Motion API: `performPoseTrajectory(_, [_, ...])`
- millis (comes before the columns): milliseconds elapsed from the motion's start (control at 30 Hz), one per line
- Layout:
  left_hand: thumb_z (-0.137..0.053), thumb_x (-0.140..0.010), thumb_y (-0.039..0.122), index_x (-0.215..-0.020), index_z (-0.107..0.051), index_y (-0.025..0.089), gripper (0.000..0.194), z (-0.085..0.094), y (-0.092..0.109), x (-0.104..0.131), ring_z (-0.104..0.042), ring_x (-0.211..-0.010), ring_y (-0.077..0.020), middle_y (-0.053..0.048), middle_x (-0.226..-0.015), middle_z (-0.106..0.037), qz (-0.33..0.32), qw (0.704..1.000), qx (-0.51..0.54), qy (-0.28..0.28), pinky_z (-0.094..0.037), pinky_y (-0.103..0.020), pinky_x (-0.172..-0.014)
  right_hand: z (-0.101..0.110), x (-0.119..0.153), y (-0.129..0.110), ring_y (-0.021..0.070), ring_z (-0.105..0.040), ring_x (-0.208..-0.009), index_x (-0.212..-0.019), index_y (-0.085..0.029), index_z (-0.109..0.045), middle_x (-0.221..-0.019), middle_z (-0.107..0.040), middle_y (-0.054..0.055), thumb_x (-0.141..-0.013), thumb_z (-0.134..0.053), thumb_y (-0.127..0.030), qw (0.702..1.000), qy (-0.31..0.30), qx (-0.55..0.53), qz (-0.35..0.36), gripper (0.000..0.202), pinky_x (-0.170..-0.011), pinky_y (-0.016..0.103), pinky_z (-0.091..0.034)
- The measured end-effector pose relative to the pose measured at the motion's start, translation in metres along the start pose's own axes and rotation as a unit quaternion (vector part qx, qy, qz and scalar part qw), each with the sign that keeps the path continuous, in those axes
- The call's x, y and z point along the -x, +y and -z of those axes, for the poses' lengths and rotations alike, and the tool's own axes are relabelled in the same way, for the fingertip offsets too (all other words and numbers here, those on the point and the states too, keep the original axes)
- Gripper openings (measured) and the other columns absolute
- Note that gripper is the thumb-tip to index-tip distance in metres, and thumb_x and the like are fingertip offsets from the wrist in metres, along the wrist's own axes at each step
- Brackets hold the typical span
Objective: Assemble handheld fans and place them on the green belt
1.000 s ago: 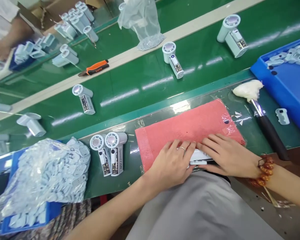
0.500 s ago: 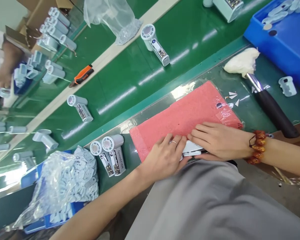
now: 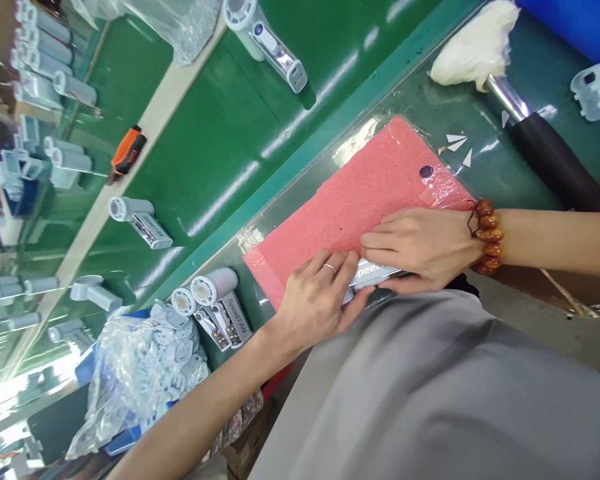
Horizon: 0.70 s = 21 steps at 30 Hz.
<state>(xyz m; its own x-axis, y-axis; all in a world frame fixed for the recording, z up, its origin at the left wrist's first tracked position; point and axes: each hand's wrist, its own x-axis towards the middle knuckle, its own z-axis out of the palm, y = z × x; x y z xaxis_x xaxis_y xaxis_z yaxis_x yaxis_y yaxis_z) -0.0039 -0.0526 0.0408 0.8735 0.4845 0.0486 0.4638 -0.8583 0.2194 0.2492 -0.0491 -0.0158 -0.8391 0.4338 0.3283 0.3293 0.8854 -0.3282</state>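
Note:
A pale fan housing with lettering on its side (image 3: 375,272) lies at the near edge of the red pad (image 3: 330,207), mostly covered by my fingers. My left hand (image 3: 323,293) grips its left end, a ring on one finger. Around the right part are the fingers and thumb of my right hand (image 3: 417,247), with a beaded bracelet at the wrist. Two fan bodies (image 3: 215,287) stand together left of the pad. The underside of the held housing is hidden.
A hammer with a wrapped head (image 3: 550,150) lies right of the pad, near a small clear part (image 3: 594,93). More fans (image 3: 267,47) and an orange-handled tool (image 3: 129,150) lie beyond. A plastic bag of parts (image 3: 150,367) is at left.
The view has shifted and turned. The housing now shows its lettered face between my hands, where its pale edge parts showed before. Both hands still hold it.

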Motion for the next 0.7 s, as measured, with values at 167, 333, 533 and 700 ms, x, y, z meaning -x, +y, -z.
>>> performPoseTrajectory(167, [-0.056, -0.108, 0.043, -0.126, -0.062, 0.007, 0.041, -0.001, 0.004, 0.0, -0.065, -0.085, -0.0262, -0.012, -0.1, -0.074, 0.01, 1.0, -0.01, -0.007, -0.058, -0.038, -0.068, 0.001, 0.001, -0.003, 0.0198, -0.051, -0.073, -0.102, -0.015, -0.062, -0.093, -0.061, 0.006, -0.109, -0.041, -0.034, 1.0, 0.005, 0.03, 0.01, 0.029, -0.068, 0.036, -0.037])
performPoseTrajectory(333, [-0.058, -0.107, 0.04, -0.127, -0.061, 0.006, 0.039, -0.002, 0.002, 0.0, -0.067, -0.083, -0.0262, -0.013, -0.1, -0.076, -0.017, 0.999, -0.045, 0.003, -0.058, -0.038, -0.069, 0.0, 0.002, -0.01, 0.0212, -0.049, -0.073, -0.102, -0.014, -0.063, -0.088, -0.059, 0.007, -0.109, -0.037, -0.035, 0.994, -0.003, 0.106, 0.003, 0.034, -0.067, 0.037, -0.035])
performPoseTrajectory(533, [-0.06, -0.104, 0.036, -0.125, -0.062, 0.004, 0.038, -0.008, 0.004, 0.003, -0.065, -0.079, -0.0257, -0.013, -0.097, -0.077, -0.01, 0.998, -0.056, 0.018, -0.055, -0.038, -0.062, -0.001, 0.002, -0.01, 0.0217, -0.047, -0.072, -0.105, -0.015, -0.066, -0.084, -0.058, 0.007, -0.111, -0.035, -0.039, 0.993, -0.024, 0.115, 0.016, 0.04, -0.066, 0.037, -0.031])
performPoseTrajectory(700, [-0.055, -0.107, 0.042, -0.128, -0.062, 0.008, 0.04, -0.004, 0.002, 0.001, -0.067, -0.086, -0.0264, -0.012, -0.103, -0.077, 0.011, 1.0, -0.024, -0.011, -0.056, -0.037, -0.065, 0.001, 0.001, -0.011, 0.023, -0.051, -0.077, -0.11, -0.013, -0.067, -0.092, -0.062, 0.009, -0.11, -0.038, -0.042, 0.996, -0.032, 0.08, -0.028, 0.04, -0.071, 0.039, -0.035])
